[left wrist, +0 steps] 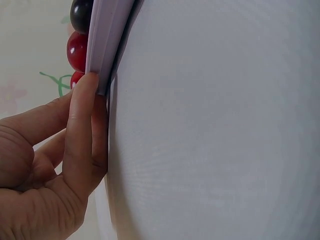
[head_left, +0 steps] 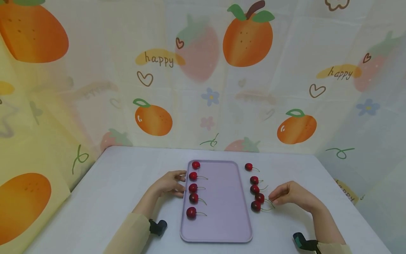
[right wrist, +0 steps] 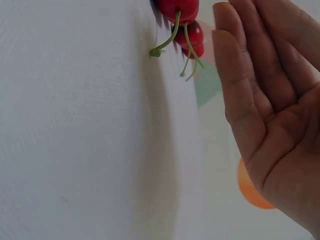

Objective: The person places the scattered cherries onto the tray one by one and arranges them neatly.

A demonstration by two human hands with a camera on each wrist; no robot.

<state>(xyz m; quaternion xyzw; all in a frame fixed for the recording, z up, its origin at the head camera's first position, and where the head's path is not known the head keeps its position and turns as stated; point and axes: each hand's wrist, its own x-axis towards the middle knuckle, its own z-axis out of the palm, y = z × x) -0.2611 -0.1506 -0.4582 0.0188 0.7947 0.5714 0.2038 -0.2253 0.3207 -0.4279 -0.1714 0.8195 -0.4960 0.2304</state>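
A lilac tray (head_left: 219, 225) lies on the table, with several dark red cherries in a column along its left side, among them a front cherry (head_left: 191, 212). My left hand (head_left: 171, 183) touches the tray's left edge; in the left wrist view a fingertip (left wrist: 89, 82) meets the outer wall. To the right of the tray, several more cherries lie in a loose line on the table, including a nearest one (head_left: 255, 206). My right hand (head_left: 293, 195) hovers beside their green stems. In the right wrist view its fingers (right wrist: 237, 85) are fairly straight, apart from the cherries (right wrist: 178, 9), holding nothing.
A white-covered table (head_left: 127, 165) carries everything. Behind it and at both sides hangs a pale curtain (head_left: 196, 116) printed with fruit, hearts and flowers. Dark wrist cameras sit on both wrists, including the left one (head_left: 158, 227).
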